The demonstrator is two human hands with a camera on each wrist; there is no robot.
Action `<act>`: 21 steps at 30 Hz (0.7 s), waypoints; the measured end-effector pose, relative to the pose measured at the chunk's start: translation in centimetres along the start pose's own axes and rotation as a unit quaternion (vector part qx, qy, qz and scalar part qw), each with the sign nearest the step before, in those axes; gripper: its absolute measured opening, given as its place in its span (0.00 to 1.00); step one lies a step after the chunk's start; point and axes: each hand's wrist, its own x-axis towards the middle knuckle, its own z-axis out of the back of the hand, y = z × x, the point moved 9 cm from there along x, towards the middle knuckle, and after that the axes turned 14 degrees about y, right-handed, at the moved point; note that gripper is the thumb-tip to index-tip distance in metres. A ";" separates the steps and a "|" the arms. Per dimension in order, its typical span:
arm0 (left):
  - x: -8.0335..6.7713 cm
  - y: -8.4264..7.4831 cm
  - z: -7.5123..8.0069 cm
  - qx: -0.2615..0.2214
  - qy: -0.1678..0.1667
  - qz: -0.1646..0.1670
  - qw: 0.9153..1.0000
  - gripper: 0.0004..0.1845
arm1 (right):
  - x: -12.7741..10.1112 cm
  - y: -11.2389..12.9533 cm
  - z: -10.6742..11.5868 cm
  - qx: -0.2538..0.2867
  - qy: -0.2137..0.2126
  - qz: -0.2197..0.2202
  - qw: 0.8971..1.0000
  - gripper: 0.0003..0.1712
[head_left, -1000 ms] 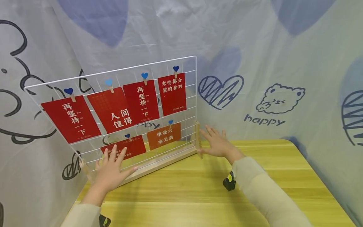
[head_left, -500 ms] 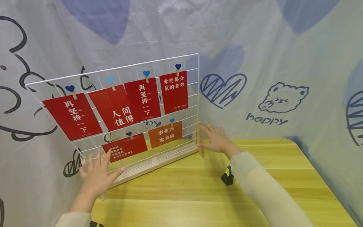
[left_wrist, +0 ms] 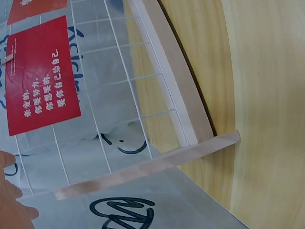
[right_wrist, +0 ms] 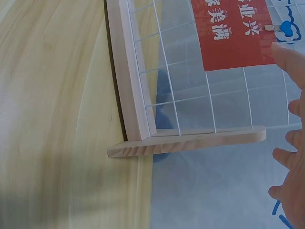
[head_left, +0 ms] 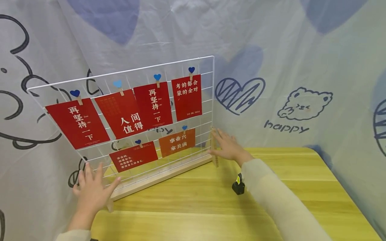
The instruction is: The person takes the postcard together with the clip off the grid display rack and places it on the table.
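A white wire grid panel point(head_left: 120, 71) stands upright in a wooden base point(head_left: 163, 176), with a wooden side post point(right_wrist: 209, 139) at its right end and another point(left_wrist: 152, 163) at its left. Heart-topped clothespins point(head_left: 157, 79) hold several red cards point(head_left: 79, 124) and one orange card point(head_left: 177, 143) on the wires. My left hand point(head_left: 91, 192) is beside the grid's lower left end, fingers spread, holding nothing. At the right end my right hand point(head_left: 227, 146) has its fingers extended by the post; whether they touch it I cannot tell.
The stand rests on a yellowish wooden table point(head_left: 187, 214). Close behind it hangs a pale curtain point(head_left: 256, 23) printed with hearts and bears. A black wrist device point(head_left: 238, 185) shows under the right sleeve point(head_left: 268, 194).
My left hand has moved left and down, away from the lower red card, which now shows fully. My right hand has shifted slightly closer to the right post. The head view has shifted a little.
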 end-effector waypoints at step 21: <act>1.5 2.4 -1.1 -0.026 0.020 0.037 0.999 0.46 | 2.3 -1.0 -0.7 0.017 0.005 -0.021 1.000 0.47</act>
